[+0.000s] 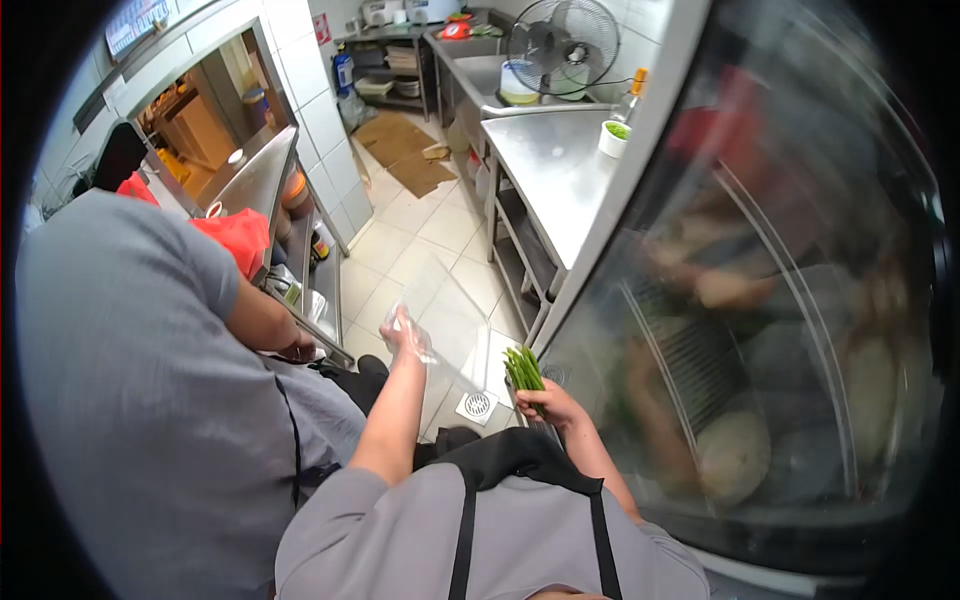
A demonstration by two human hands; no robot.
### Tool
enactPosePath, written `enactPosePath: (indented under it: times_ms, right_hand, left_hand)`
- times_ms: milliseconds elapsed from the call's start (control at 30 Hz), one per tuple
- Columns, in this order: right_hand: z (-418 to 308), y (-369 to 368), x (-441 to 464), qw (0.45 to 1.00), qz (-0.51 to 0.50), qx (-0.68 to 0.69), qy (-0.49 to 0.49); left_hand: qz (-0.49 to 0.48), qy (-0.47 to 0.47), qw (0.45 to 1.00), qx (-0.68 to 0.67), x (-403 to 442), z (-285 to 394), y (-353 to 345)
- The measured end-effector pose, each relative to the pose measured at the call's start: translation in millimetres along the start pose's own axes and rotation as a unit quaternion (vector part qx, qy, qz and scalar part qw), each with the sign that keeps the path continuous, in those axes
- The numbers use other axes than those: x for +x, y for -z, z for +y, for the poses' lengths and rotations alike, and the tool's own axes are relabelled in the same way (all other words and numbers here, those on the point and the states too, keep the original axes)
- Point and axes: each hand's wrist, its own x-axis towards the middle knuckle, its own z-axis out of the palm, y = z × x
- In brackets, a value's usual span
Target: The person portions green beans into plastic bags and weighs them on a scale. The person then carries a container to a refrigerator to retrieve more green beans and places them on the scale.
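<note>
My left hand (405, 338) is closed on a clear plastic container (450, 325), held out over the tiled floor; the see-through sheet or box shape extends to its right. To the right, my right hand (552, 402) is wrapped round a bunch of green stalks (522, 370), whose cut-looking ends point up and away from me. The stalks are close to the glass door of a fridge (720, 300). Container and stalks are apart.
A co-worker in grey (140, 380) stands close at my left, beside a counter with a red cloth (236, 238). Ahead are a steel table (560, 165) with a white tub (613, 138), a fan (563, 48), flattened cardboard (405, 150) and a floor drain (477, 405).
</note>
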Motion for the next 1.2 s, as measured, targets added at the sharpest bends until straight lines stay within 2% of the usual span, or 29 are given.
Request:
enactPosePath:
  times_ms: [67, 100, 133, 300, 467, 500, 700, 733, 833, 967, 1033, 1133, 1200]
  right_hand:
    - [-24.2, 2.5, 33.9, 1.0, 0.023, -0.009, -0.014]
    - [-39.3, -1.0, 45.9, 0.999, 0.041, -0.02, -0.028]
    - [-48.1, -0.9, 61.7, 0.997, 0.063, -0.031, -0.022]
    - [-89.7, 31.2, 151.8, 0.985, 0.171, -0.01, -0.021]
    - [-148.0, 72.9, 274.7, 0.981, 0.184, 0.053, 0.038]
    - [-166.6, 72.5, 296.8, 0.98, 0.193, 0.028, 0.052]
    - [-251.7, 69.8, 421.5, 0.987, 0.151, 0.053, 0.013]
    - [-263.9, 71.0, 439.3, 0.988, 0.145, 0.054, 0.01]
    - [-315.0, 69.1, 492.0, 0.99, 0.134, 0.046, -0.015]
    - [-378.6, 88.2, 577.7, 0.993, 0.102, 0.049, -0.019]
    - [-420.1, 99.7, 622.4, 0.995, 0.087, 0.034, -0.016]
    - [-486.8, 112.8, 696.0, 0.997, 0.081, 0.017, -0.008]
    - [-535.4, 115.2, 746.7, 0.999, 0.047, 0.003, -0.015]
  left_hand:
    - [0.065, 0.028, 0.997, 0.02, 47.6, 7.5, 5.3]
    - [0.208, -0.02, 0.968, 0.14, 100.9, -5.0, 20.3]
    - [0.343, -0.063, 0.901, 0.257, 143.7, -18.2, 33.7]
    - [0.29, -0.042, 0.95, 0.112, 269.3, -21.1, 81.7]
    - [0.284, 0.01, 0.951, 0.119, 356.3, 24.5, 85.0]
    - [0.273, 0.032, 0.953, 0.128, 367.8, 35.0, 82.5]
    - [0.161, 0.172, 0.949, 0.209, 445.6, 96.3, 36.8]
    - [0.139, 0.186, 0.952, 0.197, 449.9, 106.2, 6.5]
    - [0.209, 0.193, 0.958, 0.04, 498.6, 129.0, -51.9]
    - [0.212, 0.267, 0.94, -0.025, 602.0, 144.6, -76.0]
    - [0.201, 0.268, 0.942, -0.024, 654.8, 155.6, -95.0]
    - [0.161, 0.166, 0.973, -0.003, 706.4, 180.1, -123.2]
    - [0.119, 0.169, 0.978, 0.005, 751.3, 205.7, -142.7]
